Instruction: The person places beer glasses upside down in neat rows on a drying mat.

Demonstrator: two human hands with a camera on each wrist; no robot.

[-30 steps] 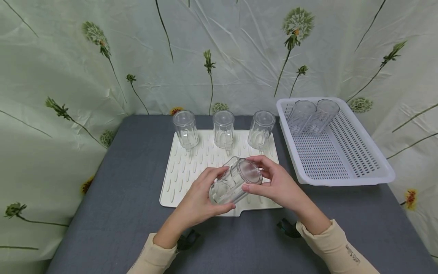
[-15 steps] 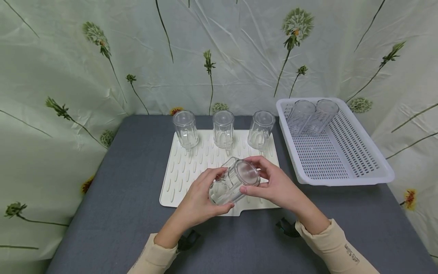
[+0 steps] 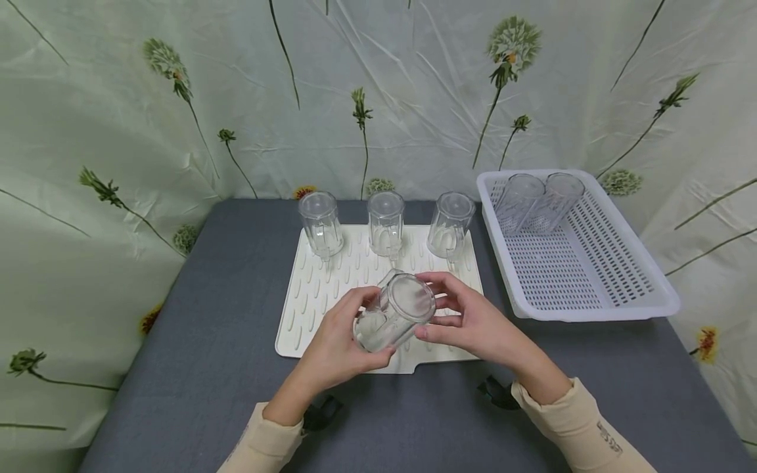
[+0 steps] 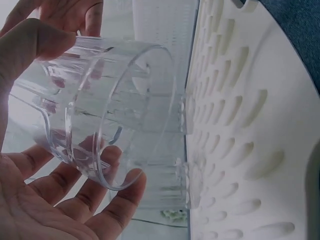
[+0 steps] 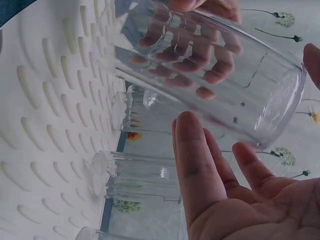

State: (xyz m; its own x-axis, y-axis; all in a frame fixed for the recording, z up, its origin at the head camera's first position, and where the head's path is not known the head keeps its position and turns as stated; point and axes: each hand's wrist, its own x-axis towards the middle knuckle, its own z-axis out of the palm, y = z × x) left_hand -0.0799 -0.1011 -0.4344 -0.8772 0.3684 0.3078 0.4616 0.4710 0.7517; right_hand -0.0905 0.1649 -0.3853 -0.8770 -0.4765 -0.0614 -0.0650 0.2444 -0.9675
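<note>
A clear glass mug [image 3: 395,314] is held tilted above the ribbed white mat [image 3: 304,309], its base up toward the right and its mouth down to the left. My left hand [image 3: 334,348] grips it, thumb on one side and fingers on the other; in the left wrist view the rim of the mug [image 4: 167,100] faces the mat. Beside the base, my right hand [image 3: 473,318] has its fingers spread and loosely bent. In the right wrist view its fingertips [image 5: 187,122] lie close to the glass; whether any touch is hard to tell.
Along the mat's far edge stand three upside-down glass mugs [image 3: 386,223], handles toward me. To the right, a white perforated basket [image 3: 597,309] holds two glasses [image 3: 520,203] leaning at its far left corner. A flowered cloth [image 3: 414,98] hangs behind the dark table [image 3: 219,315].
The mug has shifted slightly left in my left hand and turned its base more toward me. The right hand's fingers have loosened from around the base.
</note>
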